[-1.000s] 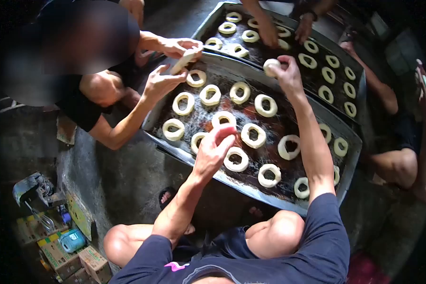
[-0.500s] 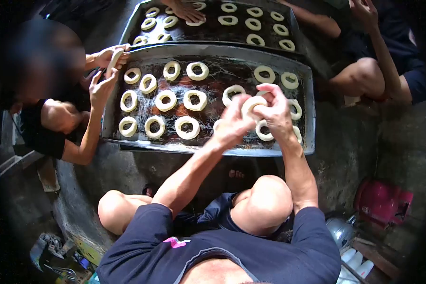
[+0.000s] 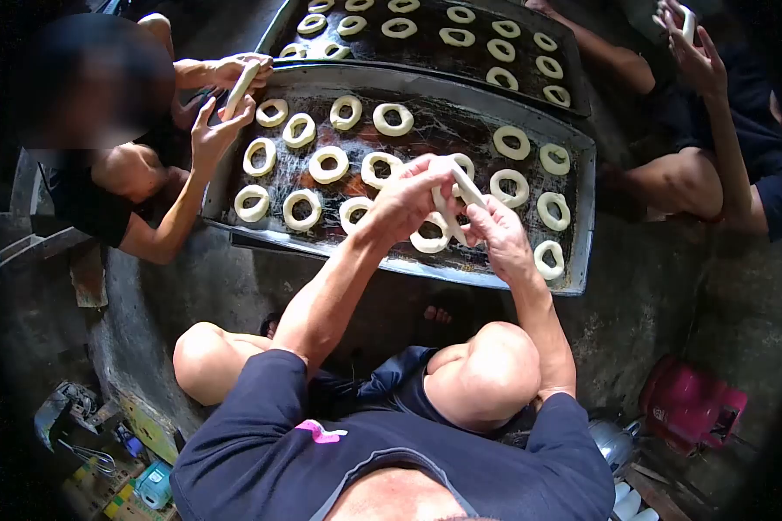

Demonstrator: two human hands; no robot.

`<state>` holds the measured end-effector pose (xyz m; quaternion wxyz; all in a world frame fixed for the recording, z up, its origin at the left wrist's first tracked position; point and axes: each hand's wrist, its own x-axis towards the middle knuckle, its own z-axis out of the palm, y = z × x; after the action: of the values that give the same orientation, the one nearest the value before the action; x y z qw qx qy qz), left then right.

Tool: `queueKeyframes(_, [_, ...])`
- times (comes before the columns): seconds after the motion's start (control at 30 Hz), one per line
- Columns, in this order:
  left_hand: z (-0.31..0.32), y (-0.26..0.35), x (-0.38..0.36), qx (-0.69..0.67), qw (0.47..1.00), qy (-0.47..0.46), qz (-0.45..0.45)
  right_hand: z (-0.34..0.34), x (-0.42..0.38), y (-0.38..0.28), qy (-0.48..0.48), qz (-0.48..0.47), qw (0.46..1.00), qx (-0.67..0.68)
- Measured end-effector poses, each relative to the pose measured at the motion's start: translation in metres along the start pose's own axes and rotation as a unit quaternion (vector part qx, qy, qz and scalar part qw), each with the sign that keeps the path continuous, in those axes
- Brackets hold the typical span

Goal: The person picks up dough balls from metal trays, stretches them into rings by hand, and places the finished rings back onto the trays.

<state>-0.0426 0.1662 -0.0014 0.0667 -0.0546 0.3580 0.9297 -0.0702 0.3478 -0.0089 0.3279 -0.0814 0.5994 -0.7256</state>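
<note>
Above the near baking tray, a pale dough ring is stretched long between my two hands. My left hand is closed on its upper left end. At the lower right, my right hand pinches the other end with thumb and fingers. Below and around them, several dough rings lie flat on the dark tray, such as one dough ring just right of the held piece. My hands partly cover the rings beneath.
A second tray with dough rings stands beyond. A co-worker at left holds a dough piece in their hands. Another person's raised hands hold dough at right. A pink container and a whisk are on the floor.
My hands have moved apart, drawing the dough ring from round to long. The view has shifted and turned slightly. A person's hand over the far tray has left the view.
</note>
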Motion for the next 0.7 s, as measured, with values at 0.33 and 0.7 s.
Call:
queueKeyframes(0.33, [0.01, -0.012, -0.005, 0.233, 0.966, -0.104, -0.051, -0.019, 0.004, -0.039, 0.075, -0.086, 0.981, -0.159])
queueKeyframes(0.7, [-0.054, 0.004, 0.09, 0.155, 0.987, 0.033, -0.03, -0.064, 0.091, -0.026, 0.089, 0.001, 0.993, 0.083])
